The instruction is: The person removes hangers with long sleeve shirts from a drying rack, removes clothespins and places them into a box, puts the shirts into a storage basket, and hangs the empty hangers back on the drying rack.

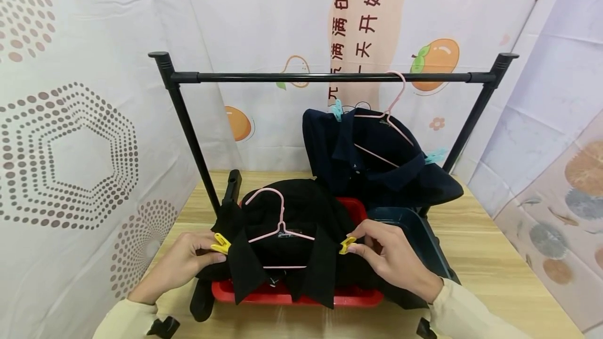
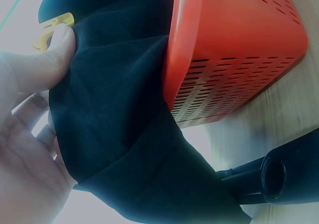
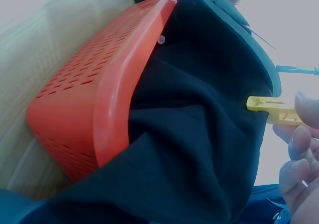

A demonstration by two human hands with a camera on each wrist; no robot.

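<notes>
A black collared shirt (image 1: 301, 198) with a pink hanger (image 1: 281, 224) inside its neck lies over a red basket (image 1: 282, 297). My left hand (image 1: 190, 258) pinches a yellow clothespin (image 1: 220, 244) at the shirt's left shoulder; in the left wrist view its thumb (image 2: 60, 40) lies against the clothespin. On the other shoulder, my right hand (image 1: 383, 252) holds a second yellow clothespin (image 1: 347, 245) between thumb and fingertips. That clothespin's tip (image 3: 256, 103) overlaps the black cloth in the right wrist view. The hanger's hook stands up above the collar.
A black rack's bar (image 1: 282, 77) spans behind the basket. From it hangs a navy shirt (image 1: 348, 171) on a pink hanger (image 1: 397, 93), with light blue clothespins (image 1: 337, 110) at its shoulders. A dark blue basket (image 1: 405, 218) stands right of the red one on the wooden table (image 1: 494, 276).
</notes>
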